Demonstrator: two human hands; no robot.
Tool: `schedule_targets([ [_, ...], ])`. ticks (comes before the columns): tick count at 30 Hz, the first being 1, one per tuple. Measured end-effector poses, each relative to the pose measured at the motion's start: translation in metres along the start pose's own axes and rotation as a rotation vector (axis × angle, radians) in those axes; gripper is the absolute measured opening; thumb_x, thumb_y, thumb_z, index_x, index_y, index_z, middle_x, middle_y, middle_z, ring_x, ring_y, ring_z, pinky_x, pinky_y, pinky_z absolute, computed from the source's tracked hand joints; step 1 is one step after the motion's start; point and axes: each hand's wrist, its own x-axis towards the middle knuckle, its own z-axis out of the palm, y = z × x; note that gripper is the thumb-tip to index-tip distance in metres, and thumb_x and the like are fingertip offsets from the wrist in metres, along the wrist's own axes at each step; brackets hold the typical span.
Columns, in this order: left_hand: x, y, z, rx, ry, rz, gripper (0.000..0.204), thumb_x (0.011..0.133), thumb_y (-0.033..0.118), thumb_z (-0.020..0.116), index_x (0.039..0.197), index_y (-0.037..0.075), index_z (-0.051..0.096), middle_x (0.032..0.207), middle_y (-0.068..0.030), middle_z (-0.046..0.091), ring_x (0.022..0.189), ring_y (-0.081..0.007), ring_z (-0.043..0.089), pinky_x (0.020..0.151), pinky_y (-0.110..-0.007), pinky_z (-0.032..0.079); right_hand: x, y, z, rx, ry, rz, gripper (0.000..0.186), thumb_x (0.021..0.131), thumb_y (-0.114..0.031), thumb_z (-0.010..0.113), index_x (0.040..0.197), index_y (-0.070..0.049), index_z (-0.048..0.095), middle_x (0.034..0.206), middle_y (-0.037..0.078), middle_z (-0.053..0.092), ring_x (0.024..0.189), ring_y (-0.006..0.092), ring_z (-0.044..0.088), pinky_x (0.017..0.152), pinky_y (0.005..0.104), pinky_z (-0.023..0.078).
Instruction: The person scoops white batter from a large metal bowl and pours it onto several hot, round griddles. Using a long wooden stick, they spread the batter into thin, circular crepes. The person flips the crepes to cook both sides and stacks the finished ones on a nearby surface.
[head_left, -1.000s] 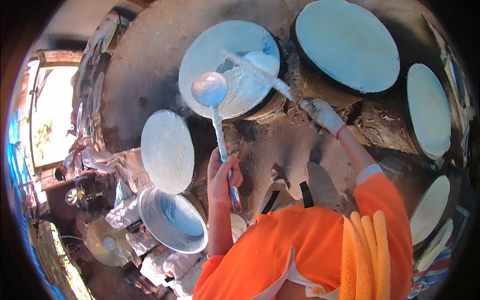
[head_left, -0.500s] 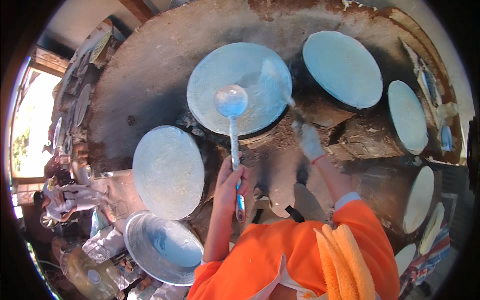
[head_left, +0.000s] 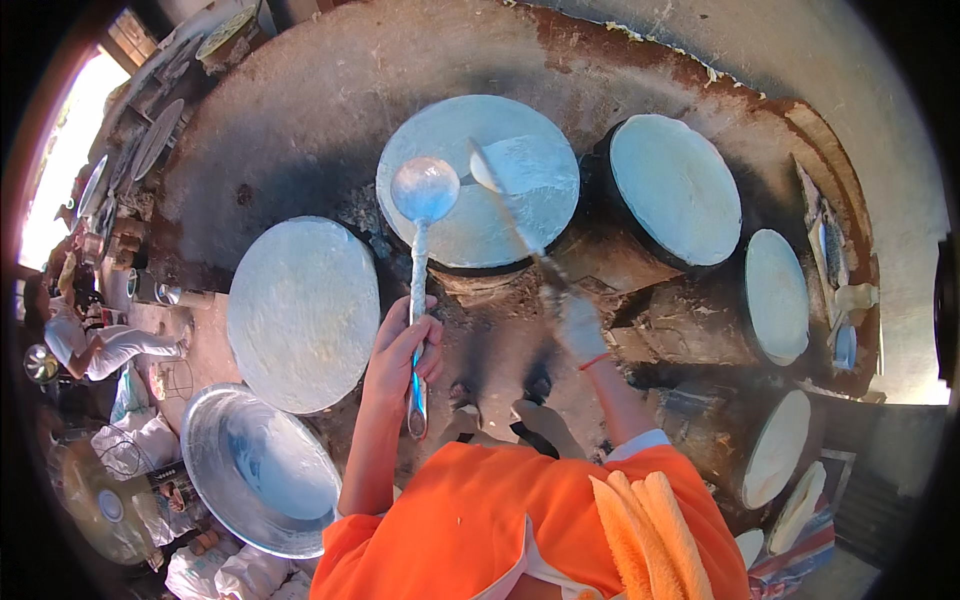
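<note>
My left hand (head_left: 405,350) grips the long pale handle of a metal ladle (head_left: 424,188), whose round bowl is raised over the middle round griddle (head_left: 430,120). My gloved right hand (head_left: 576,325) is closed on a long-handled flat spreader (head_left: 515,215), its blurred blade angled across that griddle, where white batter (head_left: 520,165) lies in a thin layer with a thicker patch at the right. A large round griddle (head_left: 300,310) coated in white stands left of my left hand, and another coated griddle (head_left: 672,185) sits to the upper right of my right hand.
A curved sooty counter (head_left: 300,100) wraps round the griddles. More coated griddles stand at right (head_left: 775,295) and lower right (head_left: 775,445). A metal basin (head_left: 205,450) is at lower left, beside white sacks (head_left: 125,440). Another person in pale clothing (head_left: 115,345) is at far left.
The view has swung, shifting the scene. The spreader in my right hand has moved across the middle griddle, changing the batter patch. My left hand still holds the ladle above it.
</note>
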Motion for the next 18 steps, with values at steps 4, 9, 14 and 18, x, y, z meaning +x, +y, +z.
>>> schedule_targets([
  [4,0.013,-0.012,0.015,0.011,-0.016,-0.028,0.025,0.09,0.009,0.043,0.114,0.005,0.04,0.074,-0.0049,0.047,0.04,-0.0072,0.036,0.038,-0.023,0.032,0.03,0.109,0.026,0.079,0.1,0.256,0.049,0.092,-0.036,0.035,0.072,-0.002,0.064,0.079,0.019,0.063,0.083,0.0322,0.059,0.074,0.0417,0.048],
  [9,0.014,-0.028,0.023,0.008,0.14,-0.011,0.023,0.089,0.01,0.045,0.112,0.005,0.043,0.072,-0.0042,0.048,0.04,-0.0067,0.036,0.038,-0.022,0.032,0.038,0.009,-0.017,0.285,-0.061,-0.107,0.033,0.092,-0.023,0.04,0.115,-0.003,0.052,0.104,0.02,0.058,0.085,0.032,0.058,0.073,0.0378,0.048],
  [14,0.01,-0.028,0.041,0.083,0.322,-0.078,0.023,0.083,0.008,0.053,0.105,0.006,0.045,0.063,-0.004,0.048,0.04,-0.0097,0.039,0.037,-0.023,0.033,0.0,0.062,0.021,0.564,-0.208,-0.042,0.039,0.085,-0.008,0.047,0.123,0.0,0.046,0.096,0.009,0.063,0.073,0.0152,0.057,0.065,0.0275,0.046],
  [18,0.063,-0.017,0.051,0.057,0.156,-0.059,0.018,0.084,0.009,0.049,0.099,0.003,0.041,0.073,-0.0075,0.05,0.041,-0.0084,0.039,0.037,-0.025,0.036,0.043,0.106,0.003,1.584,-0.377,0.159,0.041,0.091,-0.012,0.043,0.129,-0.001,0.039,0.109,0.007,0.054,0.079,0.0134,0.049,0.068,0.0261,0.044],
])
